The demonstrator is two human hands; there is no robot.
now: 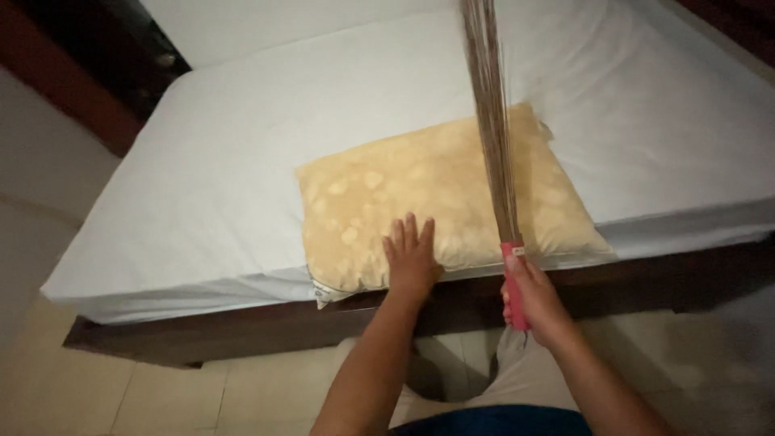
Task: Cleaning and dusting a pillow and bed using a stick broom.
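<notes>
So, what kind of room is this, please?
Most likely a bedroom. A bed with a dark wooden frame carries a mattress under a white sheet, and a stained yellow pillow lies on it. The floor is tiled.

We see a bed (242, 161) on a dark wooden frame, white sheeted, with a yellowish stained pillow (436, 202) lying at its near edge.
</notes>
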